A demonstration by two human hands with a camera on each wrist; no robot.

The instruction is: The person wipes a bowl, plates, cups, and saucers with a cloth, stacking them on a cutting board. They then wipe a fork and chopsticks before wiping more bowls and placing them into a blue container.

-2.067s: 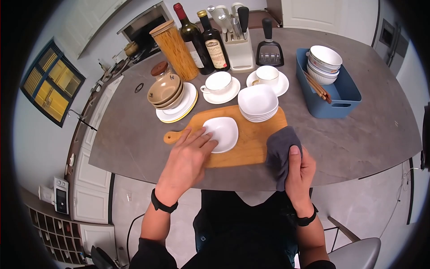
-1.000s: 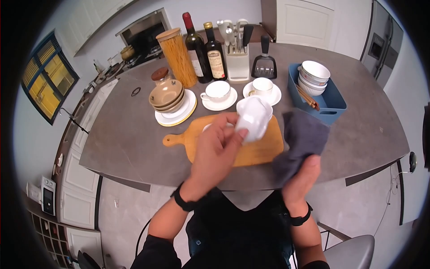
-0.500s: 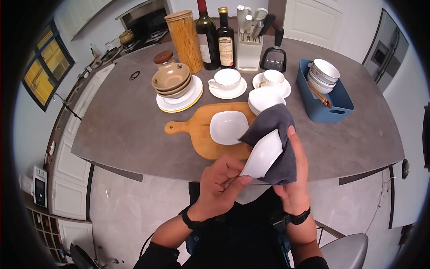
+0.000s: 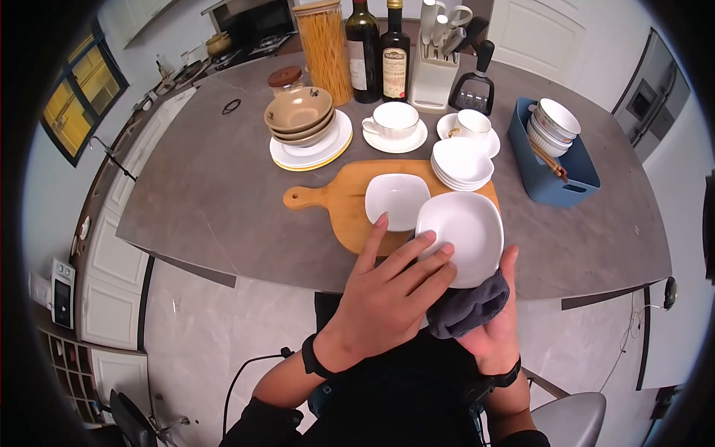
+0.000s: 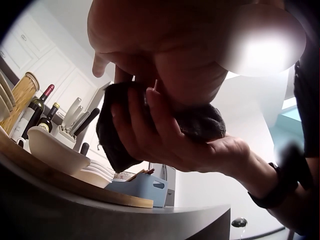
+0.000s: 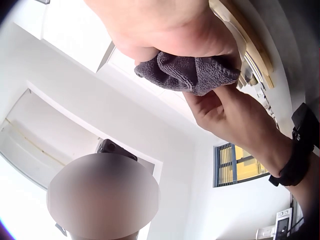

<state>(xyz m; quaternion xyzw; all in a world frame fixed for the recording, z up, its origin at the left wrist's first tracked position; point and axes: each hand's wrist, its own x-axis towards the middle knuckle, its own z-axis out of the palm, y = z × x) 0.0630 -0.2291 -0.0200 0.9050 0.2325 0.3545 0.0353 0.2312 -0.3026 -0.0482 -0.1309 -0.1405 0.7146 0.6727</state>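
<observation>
A white square dish (image 4: 462, 242) is held up over the near edge of the cutting board (image 4: 346, 212), its hollow side facing me. My right hand (image 4: 500, 328) cups it from below through a dark grey cloth (image 4: 471, 307). In the left wrist view the fingers (image 5: 165, 122) of that hand curl round the cloth. My left hand (image 4: 391, 298) lies across the dish's near left side with fingers spread, fingertips on its inner face; the thumb is hidden. Another white square dish (image 4: 397, 201) sits on the board, beside a stack of similar dishes (image 4: 463, 165).
Behind the board stand two cups on saucers, brown bowls (image 4: 299, 112) on plates, a pasta jar (image 4: 325, 56), two dark bottles (image 4: 395, 63) and a knife block (image 4: 434, 78). A blue bin (image 4: 555, 186) with bowls and chopsticks is at the right.
My left hand picked up a white dish from the board and brought it to the cloth in my right hand. The dish has since turned face up, and my left fingers have spread over it.
</observation>
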